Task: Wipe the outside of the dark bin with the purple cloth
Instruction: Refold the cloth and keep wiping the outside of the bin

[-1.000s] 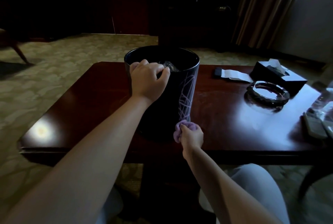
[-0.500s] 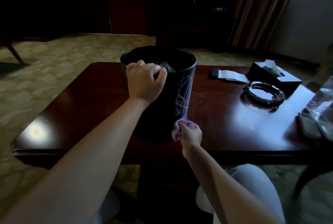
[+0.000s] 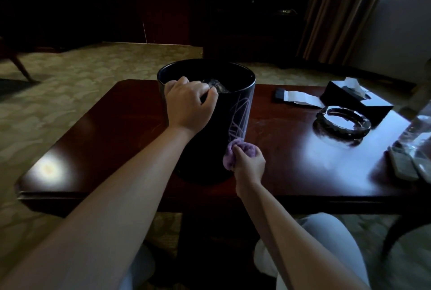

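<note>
Purple cloth [image 3: 233, 156] bunched in right hand [image 3: 249, 163] against dark bin [image 3: 235, 112]; left hand [image 3: 189, 103] grips rim.

no readable text, labels or numbers anywhere

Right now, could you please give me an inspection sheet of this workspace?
Surface: dark red glossy table, glare patches.
Job's things: bin upright on the table; cloth bunched against its lower side.
Clutter: ashtray, tissue box, white paper, remotes at the right edge.
Hands: left hand grips the bin's rim; right hand holds the cloth.
Cables: nothing seen.
Surroundings: patterned carpet, curtain, dim room.
</note>
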